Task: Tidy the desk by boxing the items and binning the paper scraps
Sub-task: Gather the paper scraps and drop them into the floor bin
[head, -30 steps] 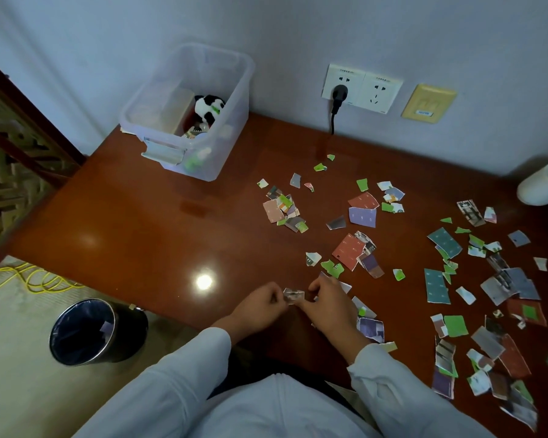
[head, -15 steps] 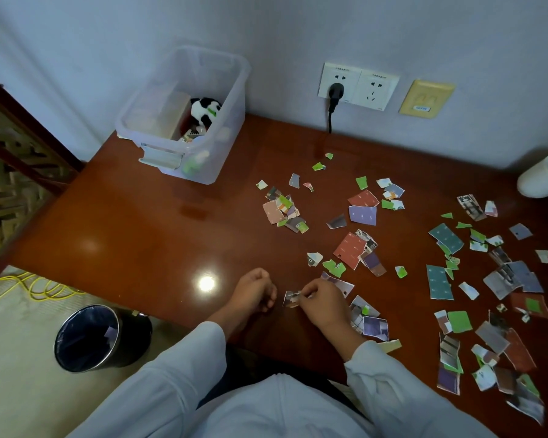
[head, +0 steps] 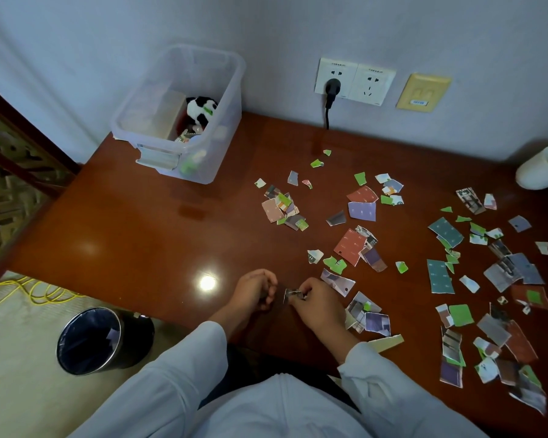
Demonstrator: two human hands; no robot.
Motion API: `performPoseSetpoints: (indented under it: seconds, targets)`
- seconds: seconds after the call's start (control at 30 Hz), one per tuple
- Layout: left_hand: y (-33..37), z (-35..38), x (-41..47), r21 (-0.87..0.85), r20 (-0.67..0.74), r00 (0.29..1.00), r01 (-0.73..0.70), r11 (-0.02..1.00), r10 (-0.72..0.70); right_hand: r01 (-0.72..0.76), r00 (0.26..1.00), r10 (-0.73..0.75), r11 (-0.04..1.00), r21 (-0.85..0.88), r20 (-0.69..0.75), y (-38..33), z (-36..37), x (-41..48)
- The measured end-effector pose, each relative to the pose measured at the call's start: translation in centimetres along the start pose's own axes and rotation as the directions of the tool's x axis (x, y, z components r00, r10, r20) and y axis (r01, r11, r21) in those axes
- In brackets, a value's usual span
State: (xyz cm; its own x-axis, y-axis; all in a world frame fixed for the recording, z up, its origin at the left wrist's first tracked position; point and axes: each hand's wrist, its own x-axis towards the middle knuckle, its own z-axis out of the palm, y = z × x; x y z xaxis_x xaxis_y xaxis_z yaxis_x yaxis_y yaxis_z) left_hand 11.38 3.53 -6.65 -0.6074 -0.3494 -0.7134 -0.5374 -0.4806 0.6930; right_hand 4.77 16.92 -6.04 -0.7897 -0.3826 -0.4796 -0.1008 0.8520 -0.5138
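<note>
Yellow cable point(head: 29, 290): loops on the pale floor at the far left, beside the desk's edge.
Bin point(head: 89, 339): round and dark with a dark liner, standing on the floor just off the near-left edge of the desk point(head: 133, 241); one pale scrap lies inside.
Clear box point(head: 178, 121): at the back-left corner of the desk against the wall, lid off, holding a panda toy point(head: 201, 109) and a pale carton.
Left hand point(head: 255, 290): above the near edge of the desk, fingers curled inward; I cannot tell whether anything is inside them.
Small scrap point(head: 293, 294): between the two hands, just over the desk top.
Right hand point(head: 317, 303): thumb and fingertips pinch the small scrap.
Paper scraps point(head: 361, 211): scattered over the middle and right of the desk in green, red, purple, teal and grey, thickest toward the near-right corner.
Wall sockets point(head: 355, 80): above the desk, a black plug in the left one.
White cylinder point(head: 541, 169): on its side at the far right edge.
</note>
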Motion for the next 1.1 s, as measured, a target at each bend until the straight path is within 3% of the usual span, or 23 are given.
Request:
performPoseSetpoints:
  seconds: [0.13,0.17,0.23,0.33,0.43,0.57,0.63,0.8,0.87,1.0,1.1]
  targets:
    - [-0.1,0.2,0.4,-0.023,0.019,0.999,0.046,0.999,-0.045,-0.083,0.997,0.077,0.907,0.413,0.031,0.3,-0.8,0.2]
    - [0.0,0.4,0.4,-0.009,0.027,0.998,0.050,0.999,-0.050,-0.153,0.988,0.144,0.838,0.523,0.059,0.4,-1.2,0.2]
    - [0.2,1.1,0.3,0.032,0.039,0.997,0.063,0.997,-0.064,-0.282,0.956,0.243,0.602,0.747,0.166,0.8,-2.0,-0.1]
    - [-0.1,2.3,0.4,0.119,0.059,0.994,0.079,0.990,-0.087,-0.351,0.916,0.301,0.283,0.892,0.265,1.6,-3.3,-0.5]
    - [-0.6,3.5,0.3,0.225,0.100,0.991,0.061,0.972,-0.085,-0.317,0.914,0.323,0.193,0.929,0.245,2.7,-4.3,-1.1]
    - [-1.4,4.7,0.0,0.480,0.234,0.972,-0.092,0.872,-0.026,-0.310,0.915,0.323,0.182,0.933,0.241,4.6,-5.1,-2.2]
    - [-1.9,5.1,0.0,0.583,0.299,0.954,-0.189,0.790,0.007,-0.330,0.911,0.330,0.225,0.917,0.247,5.6,-5.3,-2.5]
    - [-2.2,5.9,-1.2,0.819,0.420,0.897,-0.441,0.368,0.138,-0.336,0.910,0.390,0.489,0.805,0.143,6.6,-4.8,-3.2]
    - [-2.3,6.0,-1.5,0.844,0.439,0.880,-0.473,0.251,0.181,-0.326,0.904,0.416,0.523,0.787,0.097,6.8,-4.6,-3.5]
    - [-2.4,6.0,-1.6,0.874,0.426,0.877,-0.463,0.151,0.223,-0.334,0.899,0.431,0.560,0.758,0.077,7.3,-4.5,-3.9]
    - [-2.4,6.0,-1.6,0.877,0.433,0.875,-0.464,0.124,0.218,-0.286,0.925,0.377,0.780,0.556,-0.053,7.8,-4.2,-3.9]
